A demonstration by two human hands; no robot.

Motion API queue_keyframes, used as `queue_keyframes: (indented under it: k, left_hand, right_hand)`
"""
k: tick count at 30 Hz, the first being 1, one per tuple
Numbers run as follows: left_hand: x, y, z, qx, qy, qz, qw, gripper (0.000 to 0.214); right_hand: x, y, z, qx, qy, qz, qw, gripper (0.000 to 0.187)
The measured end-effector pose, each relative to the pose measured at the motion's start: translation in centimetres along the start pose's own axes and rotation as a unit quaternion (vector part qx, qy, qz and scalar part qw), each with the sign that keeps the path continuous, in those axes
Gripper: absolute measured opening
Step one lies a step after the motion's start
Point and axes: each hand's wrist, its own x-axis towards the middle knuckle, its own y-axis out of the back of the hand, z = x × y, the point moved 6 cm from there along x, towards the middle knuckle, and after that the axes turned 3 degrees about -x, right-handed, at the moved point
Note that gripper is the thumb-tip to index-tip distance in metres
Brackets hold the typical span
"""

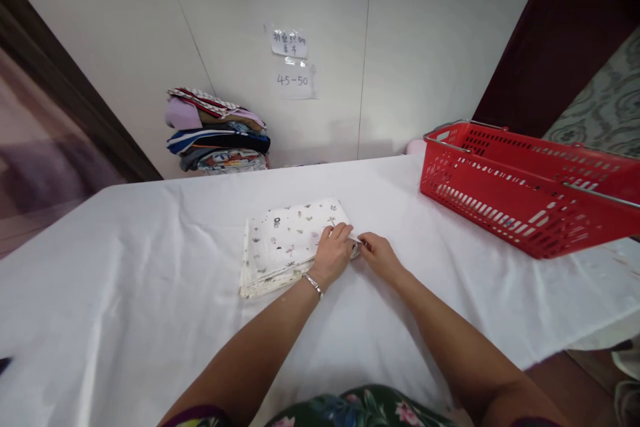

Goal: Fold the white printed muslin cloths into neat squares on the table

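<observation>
A folded white cloth with small printed figures (287,243) lies flat in the middle of the white-covered table (150,267). My left hand (334,255), with a bracelet on the wrist, rests on the cloth's right edge with its fingers curled over the corner. My right hand (379,255) sits just to the right of it, fingers pinched on the same corner of the cloth. Both hands meet at that right edge.
A red plastic basket (525,187) with metal handles stands at the table's right side. A pile of folded coloured clothes (216,132) sits at the back against the wall, under two paper notes (293,63). The table's right edge drops off near the basket.
</observation>
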Motion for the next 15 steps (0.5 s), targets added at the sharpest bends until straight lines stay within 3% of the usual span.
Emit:
queue_keyframes:
  k: [15]
  left_hand:
    - [-0.01,-0.11,-0.49,-0.013,0.026,-0.002,1.000,0.005]
  right_hand:
    - [-0.36,-0.70,-0.25,0.006,-0.023,-0.031,0.999,0.015]
